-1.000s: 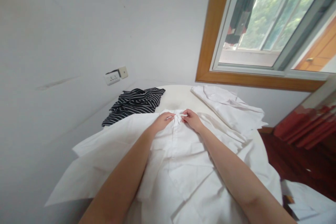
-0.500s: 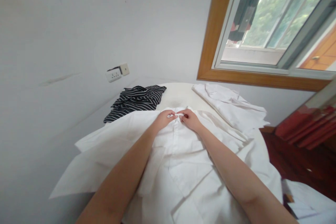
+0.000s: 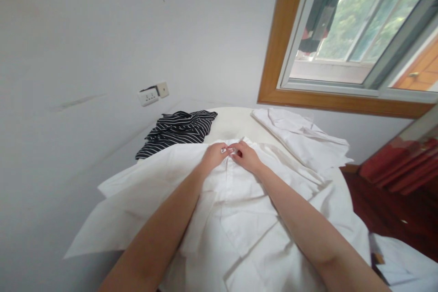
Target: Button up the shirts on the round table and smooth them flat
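Observation:
A white button-front shirt point(image 3: 227, 212) lies spread over the round table, its collar end at the far side and a sleeve hanging out to the left. My left hand point(image 3: 214, 155) pinches the shirt at the top of its front placket. Close against it, my right hand point(image 3: 247, 155) pinches the same spot from the other side. The fingertips of both hands meet on the cloth. Whether a button sits between them is too small to make out.
A black-and-white striped garment point(image 3: 178, 133) lies at the table's back left, and a folded white garment point(image 3: 301, 137) at the back right. Bare tabletop point(image 3: 234, 121) shows between them. Wall sockets point(image 3: 149, 96) and a wood-framed window point(image 3: 268, 68) are beyond. White cloth point(image 3: 404, 260) lies lower right.
My right hand's fingers have shifted slightly left, closing the small gap to the left hand's fingertips. The shirt lies as before.

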Demonstrator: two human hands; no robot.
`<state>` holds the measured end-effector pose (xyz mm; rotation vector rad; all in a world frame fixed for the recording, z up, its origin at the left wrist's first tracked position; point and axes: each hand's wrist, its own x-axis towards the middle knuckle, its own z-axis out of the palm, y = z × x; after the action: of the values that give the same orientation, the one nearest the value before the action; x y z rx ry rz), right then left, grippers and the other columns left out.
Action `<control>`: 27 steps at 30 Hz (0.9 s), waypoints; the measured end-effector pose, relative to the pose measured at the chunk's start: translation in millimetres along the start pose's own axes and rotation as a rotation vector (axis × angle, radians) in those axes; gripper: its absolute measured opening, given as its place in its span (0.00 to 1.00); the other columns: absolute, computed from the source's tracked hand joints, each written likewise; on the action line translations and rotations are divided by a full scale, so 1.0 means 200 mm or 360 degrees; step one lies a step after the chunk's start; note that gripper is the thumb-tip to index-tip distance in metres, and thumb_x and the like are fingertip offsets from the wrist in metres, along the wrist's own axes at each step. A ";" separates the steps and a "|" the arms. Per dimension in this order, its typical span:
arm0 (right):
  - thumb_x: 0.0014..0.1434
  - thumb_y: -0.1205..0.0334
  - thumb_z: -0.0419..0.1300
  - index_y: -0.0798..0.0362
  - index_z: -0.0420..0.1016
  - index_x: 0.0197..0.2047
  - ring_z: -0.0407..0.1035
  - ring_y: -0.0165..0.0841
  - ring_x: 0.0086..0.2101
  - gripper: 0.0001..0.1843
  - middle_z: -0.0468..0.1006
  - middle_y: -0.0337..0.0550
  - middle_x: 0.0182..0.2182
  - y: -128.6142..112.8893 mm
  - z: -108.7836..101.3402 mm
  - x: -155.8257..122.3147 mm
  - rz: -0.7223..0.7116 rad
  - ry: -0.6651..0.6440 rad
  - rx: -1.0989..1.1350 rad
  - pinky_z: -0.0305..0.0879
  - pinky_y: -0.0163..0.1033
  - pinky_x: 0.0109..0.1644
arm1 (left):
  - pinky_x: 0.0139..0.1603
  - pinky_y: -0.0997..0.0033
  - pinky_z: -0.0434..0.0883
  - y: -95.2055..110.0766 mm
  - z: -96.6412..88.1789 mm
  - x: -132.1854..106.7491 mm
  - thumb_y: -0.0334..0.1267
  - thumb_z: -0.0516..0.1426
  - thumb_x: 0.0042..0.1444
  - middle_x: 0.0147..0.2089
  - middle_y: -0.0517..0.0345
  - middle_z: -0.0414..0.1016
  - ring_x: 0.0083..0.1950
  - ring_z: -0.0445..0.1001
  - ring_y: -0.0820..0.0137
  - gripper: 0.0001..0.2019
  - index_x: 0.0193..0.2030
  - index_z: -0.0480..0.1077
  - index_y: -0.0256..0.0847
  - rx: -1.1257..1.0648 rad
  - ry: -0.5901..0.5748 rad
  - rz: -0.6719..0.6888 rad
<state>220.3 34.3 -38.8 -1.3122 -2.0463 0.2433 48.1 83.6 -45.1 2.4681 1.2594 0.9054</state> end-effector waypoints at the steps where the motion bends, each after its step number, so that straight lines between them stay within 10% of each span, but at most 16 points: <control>1: 0.55 0.64 0.59 0.45 0.71 0.50 0.63 0.27 0.30 0.18 0.66 0.37 0.34 0.00 -0.01 0.00 0.0000 -0.0018 0.0000 0.60 0.32 0.37 | 0.38 0.70 0.64 0.00 0.00 0.00 0.48 0.54 0.57 0.33 0.55 0.75 0.35 0.70 0.68 0.14 0.33 0.74 0.40 0.0024 -0.0005 0.0003; 27: 0.57 0.62 0.60 0.50 0.71 0.40 0.63 0.27 0.30 0.06 0.66 0.37 0.34 0.00 -0.01 0.01 -0.0088 -0.0080 0.0053 0.58 0.32 0.39 | 0.50 0.67 0.68 -0.02 -0.11 -0.02 0.45 0.53 0.57 0.43 0.53 0.79 0.45 0.74 0.65 0.14 0.41 0.76 0.40 -0.0541 -0.0325 0.0072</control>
<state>221.5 35.9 -36.4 -1.2387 -2.1087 0.2871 31.1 81.1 -31.7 2.2588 0.9026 0.7796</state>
